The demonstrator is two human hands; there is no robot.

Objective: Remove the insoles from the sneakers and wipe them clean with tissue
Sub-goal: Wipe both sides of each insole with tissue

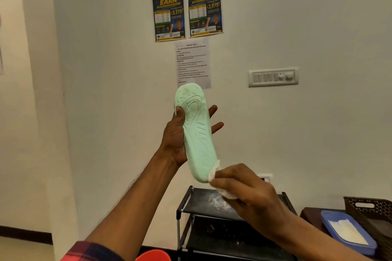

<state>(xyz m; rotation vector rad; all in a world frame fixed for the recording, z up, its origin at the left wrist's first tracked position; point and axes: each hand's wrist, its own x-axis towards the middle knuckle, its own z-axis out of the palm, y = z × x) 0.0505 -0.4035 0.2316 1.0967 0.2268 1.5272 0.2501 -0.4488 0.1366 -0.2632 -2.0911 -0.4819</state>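
Note:
A mint-green insole [196,133] is held upright in front of the wall, its moulded underside facing me. My left hand [177,135] grips it along the left edge, thumb on the front and fingers behind. My right hand [244,188] is shut on a crumpled white tissue [214,174], which touches the insole's lower right edge near the heel end. No sneakers are visible.
A black shoe rack [203,207] stands below my hands against the wall. To the right, a blue tray [350,231] with white contents sits beside a dark brown perforated basket [369,210]. A red object [153,255] shows at the bottom edge. Posters and a switch panel [273,77] hang on the wall.

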